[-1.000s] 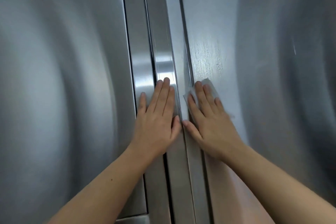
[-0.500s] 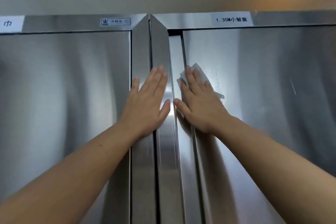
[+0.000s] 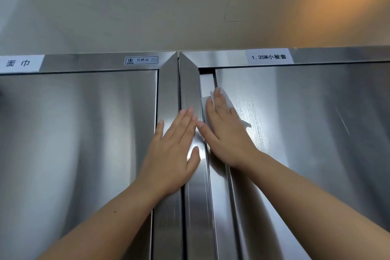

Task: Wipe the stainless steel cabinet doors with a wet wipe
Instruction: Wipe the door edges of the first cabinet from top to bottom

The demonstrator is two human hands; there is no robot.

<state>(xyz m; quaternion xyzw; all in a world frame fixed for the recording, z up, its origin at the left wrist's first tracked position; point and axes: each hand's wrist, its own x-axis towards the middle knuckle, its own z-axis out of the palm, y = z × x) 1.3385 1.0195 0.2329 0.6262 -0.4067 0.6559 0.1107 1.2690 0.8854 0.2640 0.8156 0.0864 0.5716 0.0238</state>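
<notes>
Right hand (image 3: 226,133) presses the wipe (image 3: 225,101) flat on the right door (image 3: 306,143); left hand (image 3: 173,154), fingers straight, braces beside it. The wipe's loose corner may bunch and slip out.

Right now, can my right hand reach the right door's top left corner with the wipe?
Probably yes: the right hand presses the wet wipe flat on the right door just below that corner, with only bare steel between.

both hands (image 3: 175,150) flat, fingers straight
</notes>
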